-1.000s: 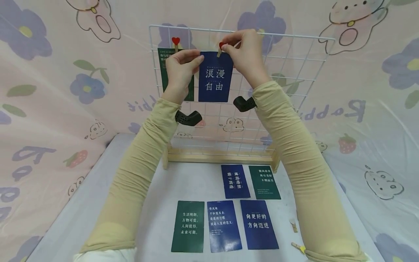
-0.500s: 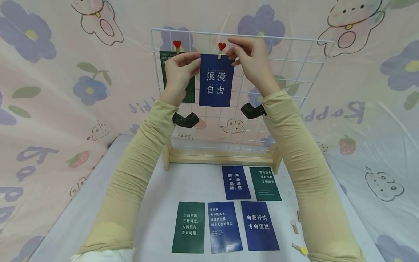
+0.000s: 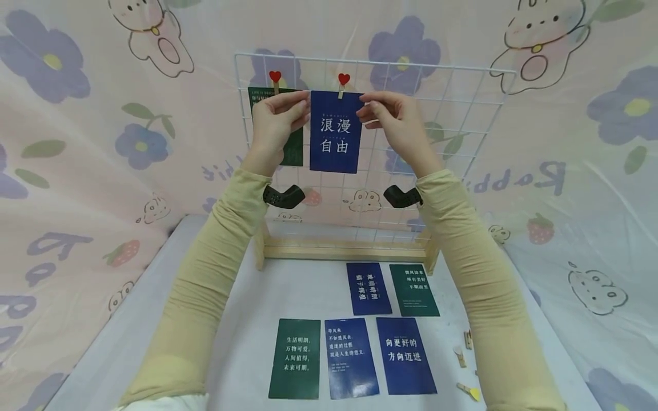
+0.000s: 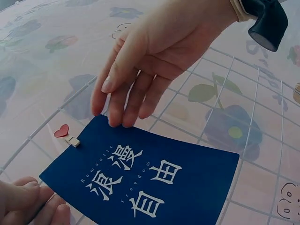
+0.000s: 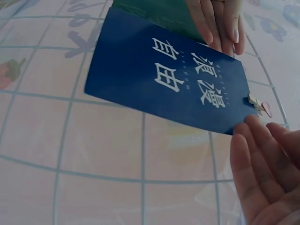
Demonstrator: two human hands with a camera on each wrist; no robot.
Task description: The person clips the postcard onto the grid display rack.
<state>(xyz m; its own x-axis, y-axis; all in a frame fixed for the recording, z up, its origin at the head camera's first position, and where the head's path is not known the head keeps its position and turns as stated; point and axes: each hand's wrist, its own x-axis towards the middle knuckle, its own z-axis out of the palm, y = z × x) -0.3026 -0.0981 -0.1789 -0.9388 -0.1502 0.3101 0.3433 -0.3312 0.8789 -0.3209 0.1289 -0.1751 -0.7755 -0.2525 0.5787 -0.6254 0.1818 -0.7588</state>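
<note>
A blue card with white lettering (image 3: 335,137) hangs from the white wire grid by a wooden clothespin with a red heart (image 3: 343,85) at its top edge. My left hand (image 3: 277,123) is at the card's upper left edge, fingers extended and fingertips right at the edge. At the upper right corner is my right hand (image 3: 398,123), its fingers loosely straight and touching the corner in the right wrist view. Behind my left hand hangs a green card (image 3: 295,149), partly hidden, under another red-heart clothespin (image 3: 275,81).
The wire grid (image 3: 447,131) stands in a wooden base (image 3: 339,250). On the white table lie more blue cards (image 3: 406,365) and green cards (image 3: 294,359). Several small clothespins, one with a yellow heart (image 3: 469,391), lie by my right sleeve. Patterned cloth (image 3: 92,188) surrounds the table.
My right hand has let go of the red-heart clothespin and moved down to the card's right corner. My left fingers have loosened at the left edge. The card stays hanging.
</note>
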